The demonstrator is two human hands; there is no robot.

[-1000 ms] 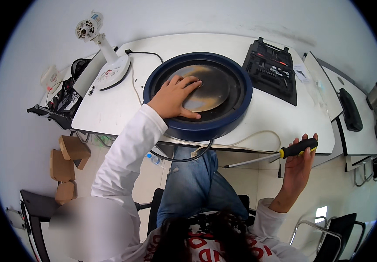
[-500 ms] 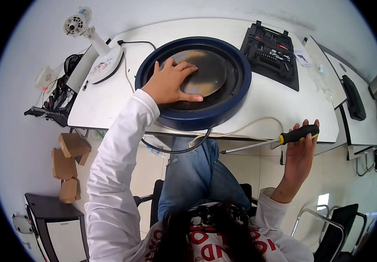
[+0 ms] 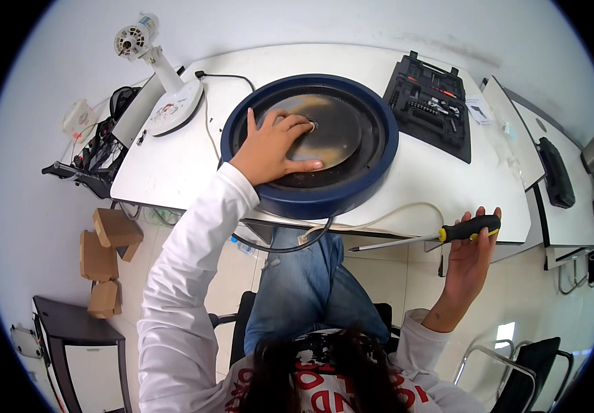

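A round, dark blue-rimmed electric pan (image 3: 372, 191) lies on the white table, with a scorched dark metal plate (image 3: 335, 131) at its centre. On the left part of that plate rests my left hand (image 3: 273, 146), its fingers spread and its thumb stretched to the right. My right hand (image 3: 467, 258) is off the table's front right edge, palm up, with fingers around the black-and-yellow handle of a screwdriver (image 3: 465, 229). The screwdriver's shaft points left, over the gap between table and lap, apart from the pan.
An open black tool case (image 3: 427, 110) lies right of the pan. A white fan base with exposed motor (image 3: 173, 107) stands at the left. Black and pale cables (image 3: 379, 219) loop at the front edge. Cardboard boxes (image 3: 99, 255) sit on the floor, and a chair (image 3: 534, 368) stands at lower right.
The view has shifted slightly, so the table appears lower. My left hand stays on the plate, and the screwdriver in my right hand lies nearly level, slightly less tilted than before.
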